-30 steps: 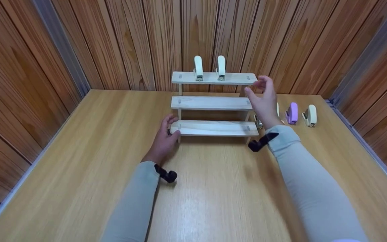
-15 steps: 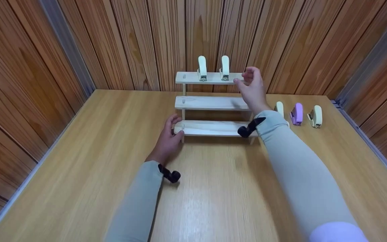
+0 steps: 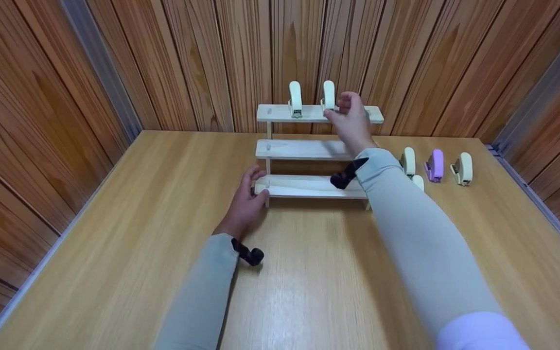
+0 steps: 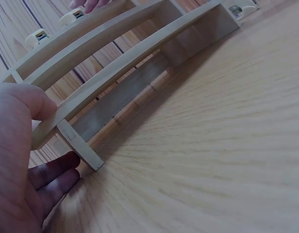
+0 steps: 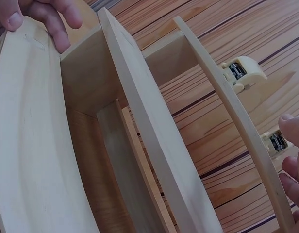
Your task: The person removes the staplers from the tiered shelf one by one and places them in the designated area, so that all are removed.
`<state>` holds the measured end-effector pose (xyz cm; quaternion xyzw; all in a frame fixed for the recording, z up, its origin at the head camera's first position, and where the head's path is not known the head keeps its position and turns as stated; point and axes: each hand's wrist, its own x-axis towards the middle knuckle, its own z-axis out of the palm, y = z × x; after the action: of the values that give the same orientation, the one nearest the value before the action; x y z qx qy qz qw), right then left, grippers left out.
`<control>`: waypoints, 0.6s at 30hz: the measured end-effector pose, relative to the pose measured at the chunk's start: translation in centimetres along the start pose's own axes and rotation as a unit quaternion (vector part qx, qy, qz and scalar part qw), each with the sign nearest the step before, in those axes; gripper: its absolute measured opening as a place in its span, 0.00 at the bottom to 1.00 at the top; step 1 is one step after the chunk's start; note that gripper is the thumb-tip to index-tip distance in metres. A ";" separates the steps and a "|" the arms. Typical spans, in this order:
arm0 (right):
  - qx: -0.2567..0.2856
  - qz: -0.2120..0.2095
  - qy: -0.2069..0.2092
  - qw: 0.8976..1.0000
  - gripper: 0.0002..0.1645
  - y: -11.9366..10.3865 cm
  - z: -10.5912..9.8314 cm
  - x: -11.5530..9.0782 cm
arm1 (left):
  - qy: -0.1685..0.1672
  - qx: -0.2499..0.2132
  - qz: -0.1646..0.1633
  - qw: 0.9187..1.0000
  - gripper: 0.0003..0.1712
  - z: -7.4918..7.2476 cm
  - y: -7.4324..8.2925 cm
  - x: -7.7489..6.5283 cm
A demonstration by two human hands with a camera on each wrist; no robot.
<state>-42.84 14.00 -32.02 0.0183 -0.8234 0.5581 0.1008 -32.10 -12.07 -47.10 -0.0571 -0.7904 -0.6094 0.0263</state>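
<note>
A three-tier wooden stand is on the table, and my left hand grips the left end of its lowest shelf. In the left wrist view my thumb lies over that shelf, with fingers beside the leg. On the top shelf are two cream staplers, a left one and a right one. My right hand is at the right-hand stapler, its fingers loosely bent. The thumb tip is near the stapler's base; the frames show no firm hold.
To the right of the stand are a cream stapler, a purple stapler and another cream stapler. Part of one more stapler shows behind my right sleeve. A wood-panelled wall rises behind the stand.
My right hand has moved left along the top shelf, from its right end to the right-hand stapler. My left hand has stayed on the lowest shelf.
</note>
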 end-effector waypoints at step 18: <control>-0.063 0.001 0.019 0.998 0.32 -0.8 1.7 0.6 | 0.001 0.005 0.021 1.000 0.38 0.0 0.1 0.0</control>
<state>-43.60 12.24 -31.79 0.0009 -0.8548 0.5056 0.1168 -32.05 -12.08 -46.98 -0.0728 -0.7921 -0.6047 0.0407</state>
